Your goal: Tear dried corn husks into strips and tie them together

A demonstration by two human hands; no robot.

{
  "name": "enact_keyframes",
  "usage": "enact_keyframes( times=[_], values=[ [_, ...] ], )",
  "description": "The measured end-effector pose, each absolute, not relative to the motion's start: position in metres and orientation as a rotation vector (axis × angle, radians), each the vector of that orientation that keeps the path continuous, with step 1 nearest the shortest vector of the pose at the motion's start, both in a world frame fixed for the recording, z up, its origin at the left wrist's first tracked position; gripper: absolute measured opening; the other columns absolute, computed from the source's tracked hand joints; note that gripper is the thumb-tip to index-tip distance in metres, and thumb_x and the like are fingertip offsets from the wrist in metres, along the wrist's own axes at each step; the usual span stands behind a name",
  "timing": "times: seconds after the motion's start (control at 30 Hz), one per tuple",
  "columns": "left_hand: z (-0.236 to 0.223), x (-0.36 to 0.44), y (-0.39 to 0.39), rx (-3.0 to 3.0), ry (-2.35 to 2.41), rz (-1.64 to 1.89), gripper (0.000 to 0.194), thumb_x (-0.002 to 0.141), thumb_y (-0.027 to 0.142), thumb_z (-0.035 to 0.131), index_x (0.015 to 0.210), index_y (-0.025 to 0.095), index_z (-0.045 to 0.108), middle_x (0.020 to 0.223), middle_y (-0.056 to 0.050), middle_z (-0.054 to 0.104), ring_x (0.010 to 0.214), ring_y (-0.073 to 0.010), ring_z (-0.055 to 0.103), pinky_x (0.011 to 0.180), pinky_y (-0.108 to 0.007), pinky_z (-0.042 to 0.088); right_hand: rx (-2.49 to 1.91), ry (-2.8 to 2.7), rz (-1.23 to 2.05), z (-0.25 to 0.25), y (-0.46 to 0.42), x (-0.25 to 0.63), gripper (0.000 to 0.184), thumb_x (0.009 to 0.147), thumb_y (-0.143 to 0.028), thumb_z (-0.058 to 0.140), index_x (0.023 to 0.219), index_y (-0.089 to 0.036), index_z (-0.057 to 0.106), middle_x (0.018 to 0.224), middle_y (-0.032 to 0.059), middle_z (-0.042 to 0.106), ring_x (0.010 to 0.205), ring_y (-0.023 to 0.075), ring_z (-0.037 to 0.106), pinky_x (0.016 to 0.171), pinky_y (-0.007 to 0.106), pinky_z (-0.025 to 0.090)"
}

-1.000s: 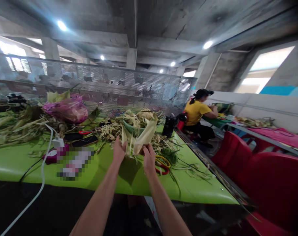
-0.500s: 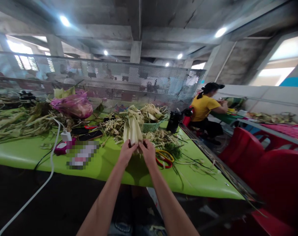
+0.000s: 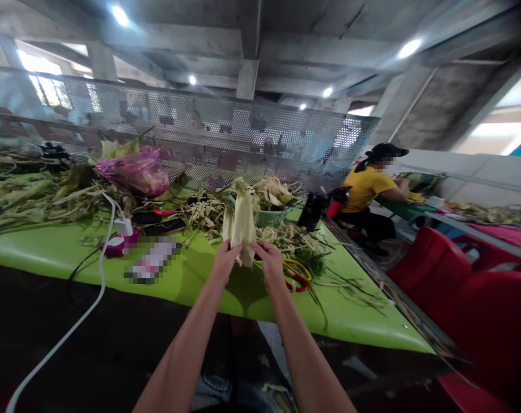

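Observation:
Pale, dry corn husks [image 3: 244,223] stand upright between my hands above the green table, their lower ends pinched by my fingers. My left hand [image 3: 226,259] grips the left edge with thumb and fingers. On the right edge, my right hand [image 3: 267,259] is closed in the same way. Directly behind is a green basket [image 3: 271,218] heaped with more husks [image 3: 274,194]. Scissors with red and yellow handles [image 3: 298,275] lie beside my right hand, near a bundle of green strands [image 3: 314,263].
At left lie long dried stalks [image 3: 49,198], a pink plastic bag [image 3: 135,172], a phone [image 3: 164,226] and a purple power strip [image 3: 120,244] with a white cable [image 3: 97,298]. A black object [image 3: 314,211] stands right of the basket. Red chairs [image 3: 436,264] and a seated person [image 3: 369,183] are beyond.
My hands have come closer together, bringing the spread husk pieces together into one upright bunch. The view has shifted, so the table's contents appear farther right and slightly higher.

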State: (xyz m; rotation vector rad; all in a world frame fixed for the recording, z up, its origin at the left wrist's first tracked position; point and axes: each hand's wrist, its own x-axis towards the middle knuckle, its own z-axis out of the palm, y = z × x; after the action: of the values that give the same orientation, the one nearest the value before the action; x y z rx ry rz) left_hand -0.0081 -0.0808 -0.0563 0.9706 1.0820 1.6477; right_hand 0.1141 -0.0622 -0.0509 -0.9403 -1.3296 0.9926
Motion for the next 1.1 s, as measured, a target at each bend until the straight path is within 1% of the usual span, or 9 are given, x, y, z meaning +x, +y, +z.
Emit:
enact_keyframes(
  times=[0.1,0.23,0.43,0.53,0.7,0.8,0.9,1.0,1.1],
  values=[
    [-0.056,-0.007,-0.082,0.956,1.054,1.618,0.032,0.062,0.032,0.070,0.085,0.011,0.067,0.070,-0.004,0.067,0.061,-0.0143,0.058,0.059,-0.025,0.046,-0.939,-1.343,0.970,-0.051,-0.061,0.114,0.031,0.066,-0.045,0.066,0.074,-0.016,0.065,0.061,-0.0001,0.059,0.056,0.0123,0.049,0.053,0.025,0.041],
    [-0.060,-0.005,-0.079,0.956,1.038,1.621,0.039,0.059,0.037,0.074,0.087,0.010,0.068,0.075,-0.006,0.069,0.063,-0.0150,0.060,0.062,-0.026,0.048,-0.950,-1.379,0.939,-0.053,-0.059,0.115,0.028,0.063,-0.041,0.068,0.074,-0.016,0.063,0.064,0.0002,0.061,0.060,0.0143,0.052,0.058,0.026,0.044],
    [-0.070,-0.007,-0.071,1.004,1.114,1.657,0.031,0.063,0.032,0.071,0.086,0.012,0.067,0.072,-0.005,0.067,0.060,-0.0140,0.058,0.059,-0.025,0.046,-0.969,-1.419,0.923,-0.053,-0.059,0.115,0.023,0.063,-0.037,0.067,0.072,-0.017,0.061,0.062,-0.0015,0.059,0.057,0.0135,0.050,0.057,0.026,0.041],
    [-0.072,-0.008,-0.070,1.047,1.149,1.648,0.028,0.065,0.033,0.069,0.084,0.013,0.067,0.070,-0.005,0.067,0.059,-0.0143,0.057,0.058,-0.025,0.044,-0.972,-1.436,0.930,-0.054,-0.058,0.116,0.022,0.064,-0.035,0.067,0.072,-0.016,0.061,0.061,-0.0019,0.057,0.056,0.0130,0.048,0.056,0.025,0.039],
    [-0.069,-0.011,-0.073,1.111,1.216,1.628,0.027,0.064,0.035,0.070,0.078,0.013,0.068,0.064,-0.004,0.064,0.057,-0.0148,0.054,0.054,-0.025,0.041,-0.951,-1.461,0.960,-0.054,-0.057,0.117,0.020,0.064,-0.034,0.067,0.070,-0.016,0.060,0.059,-0.0032,0.055,0.056,0.0123,0.046,0.055,0.025,0.037],
    [-0.067,-0.011,-0.074,1.128,1.255,1.644,0.022,0.064,0.031,0.068,0.077,0.014,0.067,0.063,-0.004,0.063,0.057,-0.0143,0.053,0.053,-0.024,0.039,-0.930,-1.473,0.995,-0.055,-0.058,0.115,0.018,0.064,-0.032,0.068,0.069,-0.017,0.060,0.059,-0.0036,0.054,0.056,0.0119,0.045,0.054,0.025,0.035],
    [-0.064,-0.011,-0.076,1.125,1.286,1.661,0.017,0.063,0.027,0.067,0.074,0.014,0.066,0.060,-0.002,0.062,0.055,-0.0132,0.051,0.052,-0.023,0.037,-0.903,-1.467,1.038,-0.055,-0.058,0.113,0.017,0.065,-0.031,0.068,0.072,-0.017,0.061,0.062,-0.0031,0.055,0.058,0.0124,0.046,0.056,0.025,0.036],
    [-0.060,-0.009,-0.077,1.114,1.292,1.664,0.020,0.063,0.030,0.068,0.074,0.013,0.066,0.060,-0.002,0.061,0.053,-0.0128,0.050,0.051,-0.023,0.036,-0.874,-1.426,1.063,-0.056,-0.057,0.113,0.018,0.066,-0.031,0.069,0.073,-0.018,0.060,0.065,-0.0031,0.056,0.060,0.0127,0.047,0.060,0.026,0.038],
    [-0.058,-0.008,-0.078,1.105,1.268,1.678,0.023,0.063,0.031,0.068,0.077,0.013,0.065,0.063,-0.002,0.062,0.055,-0.0128,0.051,0.053,-0.023,0.038,-0.842,-1.391,1.110,-0.054,-0.057,0.114,0.019,0.066,-0.033,0.070,0.074,-0.018,0.061,0.065,-0.0029,0.057,0.061,0.0129,0.048,0.060,0.026,0.038]
  ],
)
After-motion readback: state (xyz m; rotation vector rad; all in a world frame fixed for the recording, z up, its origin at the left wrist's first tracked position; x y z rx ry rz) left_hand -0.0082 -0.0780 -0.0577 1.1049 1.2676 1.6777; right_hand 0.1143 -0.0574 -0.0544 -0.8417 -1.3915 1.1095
